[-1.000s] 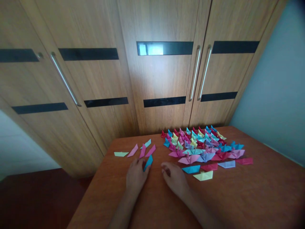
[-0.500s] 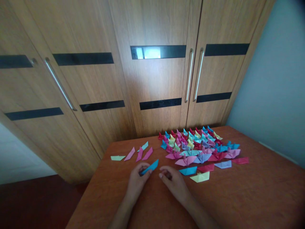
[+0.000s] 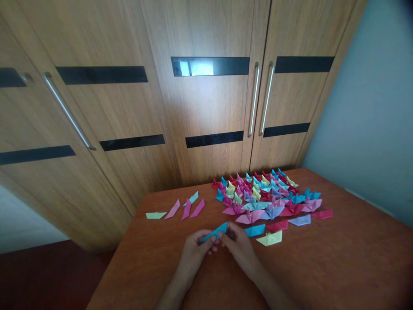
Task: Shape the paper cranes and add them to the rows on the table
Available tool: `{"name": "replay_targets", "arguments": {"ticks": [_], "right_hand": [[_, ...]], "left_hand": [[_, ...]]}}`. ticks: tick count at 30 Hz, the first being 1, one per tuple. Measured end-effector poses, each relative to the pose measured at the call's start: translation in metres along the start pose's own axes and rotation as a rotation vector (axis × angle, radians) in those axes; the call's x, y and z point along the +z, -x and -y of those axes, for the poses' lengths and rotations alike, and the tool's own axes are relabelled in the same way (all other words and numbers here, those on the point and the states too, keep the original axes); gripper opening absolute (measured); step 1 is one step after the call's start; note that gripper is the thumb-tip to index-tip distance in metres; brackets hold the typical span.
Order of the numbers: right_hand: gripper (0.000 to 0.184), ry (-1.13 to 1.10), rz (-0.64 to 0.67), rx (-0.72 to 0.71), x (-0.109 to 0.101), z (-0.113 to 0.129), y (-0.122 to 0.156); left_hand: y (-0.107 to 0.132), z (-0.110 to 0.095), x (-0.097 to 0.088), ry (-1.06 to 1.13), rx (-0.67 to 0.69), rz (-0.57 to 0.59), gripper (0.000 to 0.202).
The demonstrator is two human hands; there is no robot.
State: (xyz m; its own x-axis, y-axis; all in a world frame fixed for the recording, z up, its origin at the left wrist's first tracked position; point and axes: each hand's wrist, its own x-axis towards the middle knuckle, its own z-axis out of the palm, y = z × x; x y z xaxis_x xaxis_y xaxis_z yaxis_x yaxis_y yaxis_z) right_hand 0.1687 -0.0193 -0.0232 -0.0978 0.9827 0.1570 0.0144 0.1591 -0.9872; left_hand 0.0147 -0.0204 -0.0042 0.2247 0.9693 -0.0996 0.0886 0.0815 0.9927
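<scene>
Between my two hands is a blue folded paper piece (image 3: 214, 233), long and slanted at its ends. My left hand (image 3: 196, 246) is closed on its left end, thumb along the near side. At the other end, my right hand (image 3: 237, 241) pinches it between thumb and fingers. Just right of my right hand lies another blue folded paper (image 3: 255, 230), with a pale yellow one (image 3: 269, 238) and a red one (image 3: 276, 225) beside it. Part of the held paper is hidden by my fingers.
Many folded paper cranes (image 3: 251, 216) in mixed colours stand in rows at the back right of the brown table (image 3: 155, 254). Several flat folded papers, one of them magenta (image 3: 197, 208), lie at the back left. A wooden wardrobe (image 3: 213, 103) stands behind.
My right hand, empty before, has come to the blue paper and now grips its right end. My left hand has shifted slightly right with the paper. The view has turned a little.
</scene>
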Motion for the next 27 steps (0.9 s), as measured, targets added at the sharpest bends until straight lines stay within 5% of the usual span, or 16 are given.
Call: {"name": "replay_targets", "arguments": {"ticks": [8,19,24,27], "right_hand": [[0.024,0.061,-0.001,-0.031,0.002,-0.005,0.002],[0.035,0.013,-0.020,-0.031,-0.009,-0.006,0.000],[0.034,-0.002,-0.069,0.006,-0.027,-0.002,0.012],[0.033,0.016,-0.228,0.015,-0.055,0.003,0.023]], "left_hand": [[0.000,0.003,0.002,-0.035,-0.027,-0.079,0.026],[0.004,-0.002,0.004,0.126,-0.011,0.127,0.034],[0.006,-0.004,0.020,0.194,-0.017,0.230,0.034],[0.000,-0.002,0.040,0.183,-0.001,0.212,0.030]]}}
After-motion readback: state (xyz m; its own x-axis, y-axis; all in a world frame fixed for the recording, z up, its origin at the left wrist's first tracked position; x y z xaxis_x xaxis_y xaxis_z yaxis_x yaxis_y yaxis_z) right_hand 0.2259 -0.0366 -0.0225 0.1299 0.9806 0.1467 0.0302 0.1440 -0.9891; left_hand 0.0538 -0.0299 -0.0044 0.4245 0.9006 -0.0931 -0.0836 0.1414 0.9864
